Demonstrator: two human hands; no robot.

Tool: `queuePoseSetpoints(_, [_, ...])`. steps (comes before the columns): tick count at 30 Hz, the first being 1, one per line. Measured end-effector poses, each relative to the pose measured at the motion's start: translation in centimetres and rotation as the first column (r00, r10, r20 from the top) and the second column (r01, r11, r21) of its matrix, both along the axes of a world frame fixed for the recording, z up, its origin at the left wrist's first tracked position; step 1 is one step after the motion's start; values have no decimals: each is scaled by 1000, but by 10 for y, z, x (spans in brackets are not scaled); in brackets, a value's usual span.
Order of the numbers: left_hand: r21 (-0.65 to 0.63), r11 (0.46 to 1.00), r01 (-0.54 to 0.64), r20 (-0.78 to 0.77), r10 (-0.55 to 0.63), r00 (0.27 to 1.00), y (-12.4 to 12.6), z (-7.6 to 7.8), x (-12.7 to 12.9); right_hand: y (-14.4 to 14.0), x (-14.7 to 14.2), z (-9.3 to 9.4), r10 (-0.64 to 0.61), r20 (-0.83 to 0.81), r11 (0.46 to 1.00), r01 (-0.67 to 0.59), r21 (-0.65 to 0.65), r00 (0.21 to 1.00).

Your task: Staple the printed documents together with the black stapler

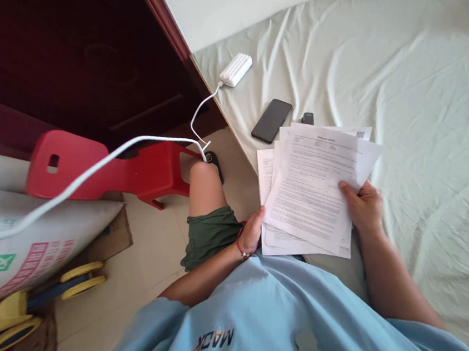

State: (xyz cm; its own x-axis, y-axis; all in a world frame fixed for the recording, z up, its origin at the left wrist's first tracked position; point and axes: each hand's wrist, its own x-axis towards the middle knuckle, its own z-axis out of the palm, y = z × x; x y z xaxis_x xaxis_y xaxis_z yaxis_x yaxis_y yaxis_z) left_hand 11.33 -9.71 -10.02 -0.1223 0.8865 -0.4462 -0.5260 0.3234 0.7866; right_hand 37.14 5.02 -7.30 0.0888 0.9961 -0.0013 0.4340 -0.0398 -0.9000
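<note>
Several printed sheets of paper (306, 184) lie fanned and overlapping in front of me, the top one covered in small text. My right hand (363, 206) grips their right edge, thumb on top and fingers hidden underneath. At the lower left edge, my left hand (252, 230) is closed against the sheets, its fingers partly behind the paper. A red bracelet is on that wrist. Just beyond the stack rest a dark smartphone (272, 120) and a small black object (308, 118), partly covered by the top sheets.
A pale green sheet (424, 105) covers the bed. A white power bank (235, 70) near its edge feeds a white cable (91, 171) crossing the view. On the left stand a red plastic chair (158, 169), a printed sack (51, 228) and a yellow wheeled toy (10, 313).
</note>
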Motion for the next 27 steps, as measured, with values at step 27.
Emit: queuePoseSetpoints(27, [-8, 999, -52, -483, 41, 875, 8, 0, -12, 0, 2, -2, 92, 35, 984, -96, 150, 995])
